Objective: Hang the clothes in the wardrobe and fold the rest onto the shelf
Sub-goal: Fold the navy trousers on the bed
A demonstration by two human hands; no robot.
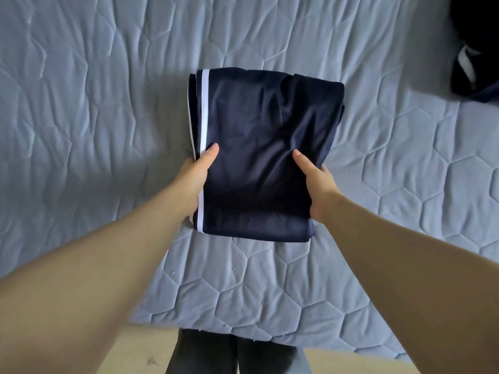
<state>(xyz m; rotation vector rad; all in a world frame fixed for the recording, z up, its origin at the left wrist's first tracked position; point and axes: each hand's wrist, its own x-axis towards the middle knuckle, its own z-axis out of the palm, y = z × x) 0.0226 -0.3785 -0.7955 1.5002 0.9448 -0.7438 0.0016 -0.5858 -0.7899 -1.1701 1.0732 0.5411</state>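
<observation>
One folded navy garment (259, 152) | left hand (195, 179), right hand (317, 184) gripping its sides | dark clothes (475, 63) upper right awaiting | shelving pending.

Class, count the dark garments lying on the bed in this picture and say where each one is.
2. A folded navy garment with a white stripe in the middle, gripped by both hands; a dark crumpled garment at the top right edge, partly cut off. Others may lie outside view.

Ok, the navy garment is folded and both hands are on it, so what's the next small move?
Probably lift it level off the bed. The folded navy garment is a compact rectangle, left hand and right hand grip opposite edges, thumbs on top. No shelf is in view.
</observation>
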